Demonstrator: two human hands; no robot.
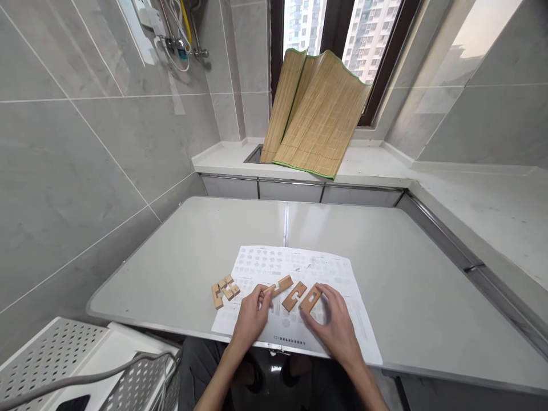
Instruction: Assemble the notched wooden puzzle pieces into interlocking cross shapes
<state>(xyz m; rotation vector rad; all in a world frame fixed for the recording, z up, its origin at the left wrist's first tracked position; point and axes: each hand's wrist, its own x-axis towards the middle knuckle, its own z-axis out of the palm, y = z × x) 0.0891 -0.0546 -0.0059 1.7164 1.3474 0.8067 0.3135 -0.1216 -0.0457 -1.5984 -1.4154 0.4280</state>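
Observation:
My left hand is closed, thumb and fingers pinching the near end of a notched wooden puzzle piece. Part of that piece is hidden by the fingertips. With thumb and fingers on opposite ends, my right hand grips a wooden block with an oval hole. Between the two hands a wooden piece with a cut-out slot lies on a printed paper sheet. Left of my left hand, several small wooden pieces sit in a group at the sheet's edge.
The sheet lies on a pale folding table with a centre seam. A folded bamboo mat leans by the window over a white counter. A perforated white rack with a grey cable stands at lower left.

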